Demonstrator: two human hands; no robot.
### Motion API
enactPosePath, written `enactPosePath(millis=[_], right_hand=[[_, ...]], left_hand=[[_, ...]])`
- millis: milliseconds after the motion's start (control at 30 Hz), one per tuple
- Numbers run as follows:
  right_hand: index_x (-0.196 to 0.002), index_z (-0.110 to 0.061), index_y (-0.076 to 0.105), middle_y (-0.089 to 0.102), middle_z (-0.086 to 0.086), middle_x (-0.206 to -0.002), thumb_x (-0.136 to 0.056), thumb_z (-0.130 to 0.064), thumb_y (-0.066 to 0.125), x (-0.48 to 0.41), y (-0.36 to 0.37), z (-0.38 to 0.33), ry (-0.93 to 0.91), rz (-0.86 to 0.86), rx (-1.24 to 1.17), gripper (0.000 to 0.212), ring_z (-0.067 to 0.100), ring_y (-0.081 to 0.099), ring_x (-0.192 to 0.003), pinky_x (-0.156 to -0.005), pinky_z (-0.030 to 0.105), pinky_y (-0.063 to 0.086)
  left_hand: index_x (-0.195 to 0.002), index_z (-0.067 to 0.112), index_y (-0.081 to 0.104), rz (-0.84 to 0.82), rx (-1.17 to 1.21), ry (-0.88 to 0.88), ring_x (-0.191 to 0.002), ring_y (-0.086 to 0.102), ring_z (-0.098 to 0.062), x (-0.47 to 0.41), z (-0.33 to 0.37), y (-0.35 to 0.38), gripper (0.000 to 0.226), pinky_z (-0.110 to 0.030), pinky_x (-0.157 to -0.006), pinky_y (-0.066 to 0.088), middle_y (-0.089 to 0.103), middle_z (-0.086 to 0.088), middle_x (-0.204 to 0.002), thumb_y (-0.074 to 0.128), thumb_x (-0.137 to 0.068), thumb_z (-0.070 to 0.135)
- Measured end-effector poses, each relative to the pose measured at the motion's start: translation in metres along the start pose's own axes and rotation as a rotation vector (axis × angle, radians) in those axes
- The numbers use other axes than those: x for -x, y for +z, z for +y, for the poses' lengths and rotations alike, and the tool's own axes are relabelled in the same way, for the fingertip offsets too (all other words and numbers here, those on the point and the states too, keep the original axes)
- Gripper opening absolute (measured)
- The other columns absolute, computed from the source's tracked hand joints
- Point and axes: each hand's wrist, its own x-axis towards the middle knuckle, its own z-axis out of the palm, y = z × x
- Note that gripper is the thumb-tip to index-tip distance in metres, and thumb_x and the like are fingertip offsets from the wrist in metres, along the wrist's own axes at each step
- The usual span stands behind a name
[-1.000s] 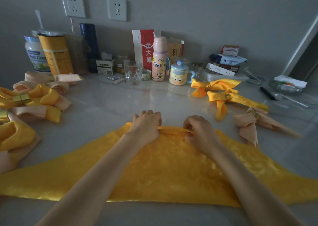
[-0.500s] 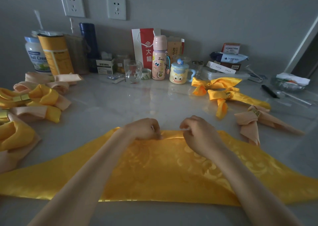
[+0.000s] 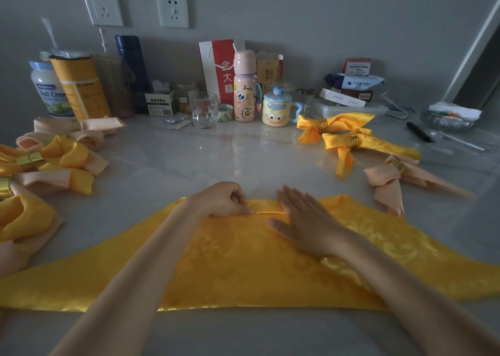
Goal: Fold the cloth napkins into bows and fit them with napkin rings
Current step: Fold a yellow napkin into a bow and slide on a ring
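**Another Napkin Goes Under the Fold**

Through the head camera I have a yellow napkin (image 3: 243,261) spread wide across the near worktop (image 3: 189,160), its far edge turned over into a narrow band. The left hand (image 3: 224,201) is curled, pinching that band at its middle. The right hand (image 3: 305,220) lies flat just beside it, fingers straight, pressing the cloth down and gripping nothing.

I judge this an early fold: the napkin is far from bow shape and carries no ring. Finished work flanks it. To the right lie two yellow bows (image 3: 335,140) and a peach bow (image 3: 384,177), each cinched with a gold ring (image 3: 353,140). To the left, a heap of bows (image 3: 62,155) in yellow and peach shows at least two more rings. I cannot count that heap, as it runs off the frame, and I can make out no loose ring on the worktop.

By my reckoning, what is left is to narrow this napkin into a strip, gather it into loops, and ring it.
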Motion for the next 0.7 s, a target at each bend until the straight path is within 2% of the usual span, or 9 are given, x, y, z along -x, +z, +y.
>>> enactPosePath(millis=[167,233,267,300,333,400,500,633,700], right_hand=[[-0.151,-0.017,-0.002,-0.009,-0.002,-0.158,-0.098,-0.050,0.011,0.008,-0.004,0.029,0.087,-0.012,-0.104,0.064,0.010,-0.008,-0.145,-0.115,0.027,-0.006],[-0.150,-0.016,0.017,0.008,0.000,-0.159,-0.101,-0.042,0.016,0.005,-0.003,0.030,0.081,0.073,-0.127,0.055,0.013,0.006,-0.146,-0.116,0.029,0.004],[-0.143,-0.015,0.035,0.026,0.002,-0.154,-0.103,-0.037,0.021,0.003,-0.003,0.030,0.070,0.147,-0.131,0.048,0.016,0.020,-0.143,-0.113,0.031,0.015],[-0.124,-0.017,0.053,0.048,0.002,-0.137,-0.103,-0.033,0.027,0.001,-0.004,0.031,0.053,0.220,-0.132,0.037,0.021,0.038,-0.133,-0.104,0.032,0.029],[-0.096,-0.021,0.059,0.059,-0.002,-0.109,-0.101,-0.029,0.035,-0.001,-0.007,0.032,0.037,0.264,-0.141,0.026,0.022,0.052,-0.115,-0.088,0.032,0.036],[-0.067,-0.024,0.051,0.056,-0.008,-0.076,-0.096,-0.027,0.048,-0.004,-0.020,0.030,-0.009,0.268,-0.249,0.029,0.017,0.057,-0.083,-0.072,0.031,0.037],[-0.087,-0.020,0.070,0.067,-0.006,-0.093,-0.090,-0.028,0.060,-0.009,-0.034,0.020,-0.062,0.157,-0.401,0.013,0.010,0.060,-0.089,-0.081,0.029,0.046],[-0.098,-0.016,0.071,0.065,-0.003,-0.097,-0.082,-0.023,0.069,-0.019,-0.033,0.016,-0.072,0.182,-0.372,0.017,0.009,0.057,-0.088,-0.070,0.016,0.043],[-0.100,-0.017,0.069,0.063,-0.003,-0.095,-0.080,-0.025,0.072,-0.019,-0.034,0.023,-0.035,0.172,-0.452,0.023,0.010,0.057,-0.089,-0.074,0.020,0.045]], left_hand=[[-0.104,0.018,0.062,-0.047,0.134,-0.023,-0.084,0.050,-0.007,0.009,-0.007,-0.016,0.016,-0.017,-0.070,0.040,0.053,0.010,-0.088,0.062,-0.089,0.014],[-0.109,0.018,0.063,-0.010,0.142,-0.031,-0.085,0.051,-0.007,0.009,-0.008,-0.015,0.021,-0.021,-0.072,0.041,0.054,0.008,-0.091,0.064,-0.088,0.015],[-0.110,0.018,0.062,0.005,0.115,-0.028,-0.087,0.051,-0.010,0.008,-0.008,-0.011,0.025,-0.023,-0.076,0.042,0.055,0.006,-0.094,0.066,-0.086,0.016],[-0.112,0.019,0.060,0.018,0.076,-0.024,-0.089,0.052,-0.012,0.007,-0.007,-0.008,0.028,-0.024,-0.080,0.042,0.056,0.003,-0.097,0.068,-0.085,0.017],[-0.115,0.019,0.059,0.028,0.034,-0.020,-0.092,0.052,-0.013,0.006,-0.005,-0.005,0.033,-0.024,-0.083,0.042,0.055,0.001,-0.101,0.069,-0.084,0.018],[-0.120,0.019,0.056,0.037,-0.050,-0.019,-0.098,0.051,-0.015,0.004,-0.003,-0.005,0.037,-0.025,-0.086,0.042,0.052,0.001,-0.107,0.068,-0.085,0.022],[-0.119,0.019,0.058,0.034,-0.120,-0.023,-0.106,0.053,-0.018,0.003,-0.004,-0.010,0.036,-0.026,-0.088,0.043,0.055,-0.002,-0.118,0.068,-0.085,0.025],[-0.118,0.020,0.058,0.008,-0.186,-0.027,-0.111,0.053,-0.019,0.003,-0.008,-0.012,0.039,-0.032,-0.096,0.045,0.056,-0.001,-0.124,0.071,-0.082,0.030],[-0.119,0.019,0.058,0.007,-0.223,-0.010,-0.113,0.052,-0.019,0.001,-0.005,-0.013,0.043,-0.035,-0.098,0.044,0.056,0.000,-0.124,0.072,-0.080,0.032]])
